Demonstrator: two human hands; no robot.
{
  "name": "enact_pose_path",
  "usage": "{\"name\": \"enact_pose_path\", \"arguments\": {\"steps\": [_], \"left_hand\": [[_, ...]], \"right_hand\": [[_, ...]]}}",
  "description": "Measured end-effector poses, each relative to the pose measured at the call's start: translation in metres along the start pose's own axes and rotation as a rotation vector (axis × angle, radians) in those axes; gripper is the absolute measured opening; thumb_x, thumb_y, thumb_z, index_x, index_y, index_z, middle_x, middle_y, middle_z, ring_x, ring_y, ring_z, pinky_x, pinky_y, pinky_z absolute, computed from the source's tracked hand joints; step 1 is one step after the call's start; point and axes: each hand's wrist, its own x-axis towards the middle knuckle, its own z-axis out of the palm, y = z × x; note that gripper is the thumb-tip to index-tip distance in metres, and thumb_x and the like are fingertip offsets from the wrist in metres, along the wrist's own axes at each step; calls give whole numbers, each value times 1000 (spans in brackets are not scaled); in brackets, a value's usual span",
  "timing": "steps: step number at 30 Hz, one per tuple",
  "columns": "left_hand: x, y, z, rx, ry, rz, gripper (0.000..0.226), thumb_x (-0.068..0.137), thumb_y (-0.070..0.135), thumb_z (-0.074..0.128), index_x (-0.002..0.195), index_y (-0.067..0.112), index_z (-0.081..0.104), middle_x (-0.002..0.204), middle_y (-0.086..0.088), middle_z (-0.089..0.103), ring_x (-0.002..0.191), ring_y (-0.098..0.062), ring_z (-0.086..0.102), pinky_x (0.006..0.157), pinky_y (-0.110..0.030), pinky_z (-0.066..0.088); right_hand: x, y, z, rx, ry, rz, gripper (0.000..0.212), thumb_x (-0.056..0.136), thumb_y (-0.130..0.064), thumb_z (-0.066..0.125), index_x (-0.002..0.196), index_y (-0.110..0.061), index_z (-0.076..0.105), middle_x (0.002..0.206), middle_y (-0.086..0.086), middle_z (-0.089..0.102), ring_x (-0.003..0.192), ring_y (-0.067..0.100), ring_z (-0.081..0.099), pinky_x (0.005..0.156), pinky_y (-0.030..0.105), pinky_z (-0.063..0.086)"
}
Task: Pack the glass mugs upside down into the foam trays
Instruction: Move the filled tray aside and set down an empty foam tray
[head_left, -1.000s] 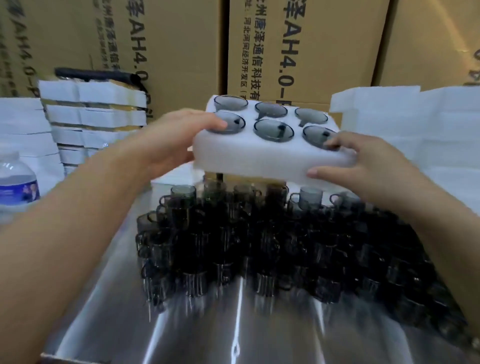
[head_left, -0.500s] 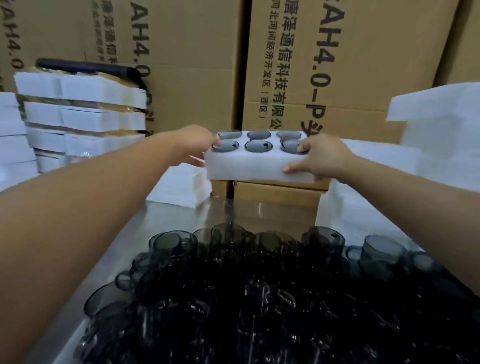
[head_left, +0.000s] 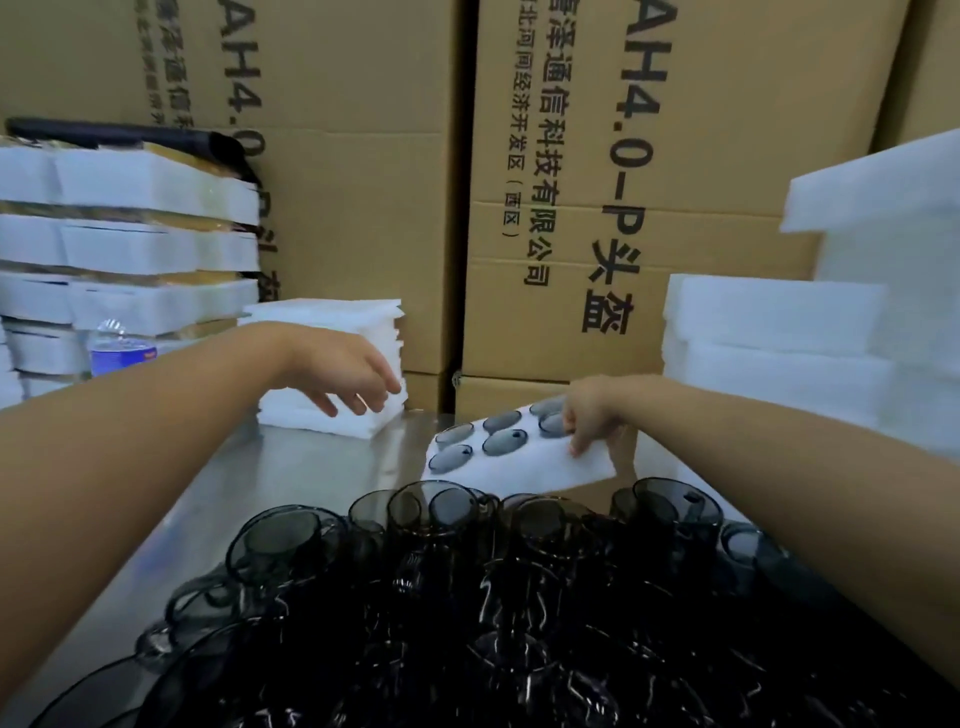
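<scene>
Both arms stretch forward over the shiny steel table (head_left: 311, 467). One hand, the right hand (head_left: 592, 415), grips the right end of the white foam tray (head_left: 519, 470), its fingers curled over the edge. The tray is tilted, left end lower, just behind the heap of smoky dark glass mugs (head_left: 467, 561). Upturned mugs (head_left: 501, 441) sit in its round holes. The left hand (head_left: 353, 376) hangs palm-down with loose fingers, holding nothing, before a stack of white foam sheets (head_left: 332, 322).

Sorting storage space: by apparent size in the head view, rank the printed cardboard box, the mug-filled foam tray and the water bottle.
1. Brown printed cardboard box.
2. White mug-filled foam tray.
3. Clear blue-labelled plastic water bottle, partly hidden behind an arm, but plainly the smallest.
</scene>
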Motion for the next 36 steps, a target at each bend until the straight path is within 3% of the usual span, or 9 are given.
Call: {"name": "enact_pose_path", "arguments": {"steps": [4,8,10,14,18,23,28,33,36], "left_hand": [[-15,18,-3,41,13,36,26,96,12,45,103,32,60,114,9,58,98,-6,61,73,-24,52],[-39,34,-9,117,81,125,43,92,-4,43,118,24,61,126,6,51,115,-15,52,82,-26,52],[-53,41,-10,79,116,163,43,91,-7,42,112,25,62,121,7,57,105,-11,58,76,-24,52],[-80,53,-4,-22,223,237,42,90,-7,38,94,24,66,102,3,68,84,-6,66,68,-25,49],[-99,51,12,-129,333,288,38,92,-1,44,86,25,71,87,7,73,72,-3,69,65,-22,51],[-108,40,21,-164,407,280,38,90,-2,47,78,24,72,73,13,73,65,-2,68,49,-5,41],[-115,62,15,-119,498,289,34,89,3,52,79,29,71,86,13,71,80,-2,63,61,-13,42],[-138,92,0,-369,614,365,46,91,19,60,135,21,49,126,2,59,106,-12,58,94,-31,46],[-169,107,-9,-573,598,383,67,89,39,62,146,28,29,122,5,53,105,-13,60,95,-38,49]], "right_hand": [[-30,0,-6,-39,29,-117,20,92,-17,60,109,-8,68,109,4,66,89,18,62,78,28,54],[-75,10,-42,-37,596,-229,24,91,-26,51,107,-22,68,111,1,67,102,21,60,85,33,49],[-92,36,-55,-9,795,-75,38,89,-35,49,124,-22,57,128,8,56,115,29,52,91,38,44],[-113,93,-44,-84,571,366,79,86,-59,52,148,-28,15,154,15,19,140,37,19,107,57,22],[-105,99,-58,10,639,299,77,83,-51,62,144,-24,24,143,17,37,132,38,30,103,59,34],[-98,90,-62,-56,529,384,75,83,-66,52,141,-22,34,146,18,25,137,37,14,107,58,25],[-123,81,-63,33,701,281,63,88,-53,55,137,-18,37,135,20,29,125,37,26,101,49,33],[-197,70,-69,146,892,42,61,78,-46,58,129,-14,47,122,13,43,112,30,41,90,37,39],[-262,68,-50,167,962,-139,57,73,-47,58,122,-18,52,109,0,41,109,21,42,85,30,34]]}}
